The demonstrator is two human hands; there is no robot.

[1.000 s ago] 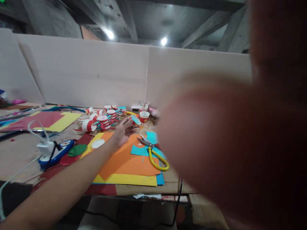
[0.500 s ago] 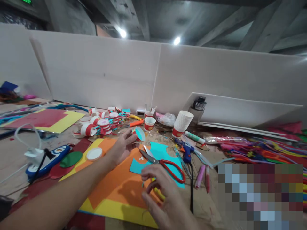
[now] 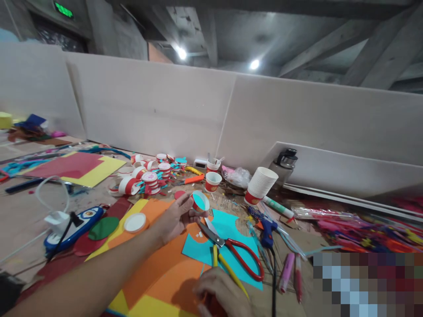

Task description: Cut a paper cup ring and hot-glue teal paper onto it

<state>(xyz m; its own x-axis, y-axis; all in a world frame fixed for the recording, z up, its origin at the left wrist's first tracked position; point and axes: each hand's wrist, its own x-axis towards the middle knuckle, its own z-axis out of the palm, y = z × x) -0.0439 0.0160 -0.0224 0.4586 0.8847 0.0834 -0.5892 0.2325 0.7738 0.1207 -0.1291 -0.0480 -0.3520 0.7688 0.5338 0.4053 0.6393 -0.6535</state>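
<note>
My left hand (image 3: 178, 218) is closed around a small paper cup piece (image 3: 200, 201), its round light-blue face turned towards me. My right hand (image 3: 220, 290), low in the view and partly cut off, has loosely curled fingers with the thumb apart; I make out nothing in it. A thin blue sliver lies close to its index finger; whether they touch is unclear. Scissors with red handles (image 3: 243, 257) lie between the hands on cut light-blue paper (image 3: 224, 219). Yellow handles (image 3: 233, 270) stick out beyond my right hand. Orange sheets (image 3: 155, 273) lie beneath.
Behind are a paper cup (image 3: 213, 182), a cup stack (image 3: 261, 185), a bottle (image 3: 284, 165) and several cup pieces (image 3: 150, 180). A blue glue gun (image 3: 267, 231) with its cord lies right, beside markers (image 3: 287, 273). A white disc (image 3: 135, 223) and power strip (image 3: 74, 229) are left.
My right hand has moved down, uncovering more of the yellow handles. My left hand still holds the cup piece. The view has shifted, so the whole scene sits lower and further right.
</note>
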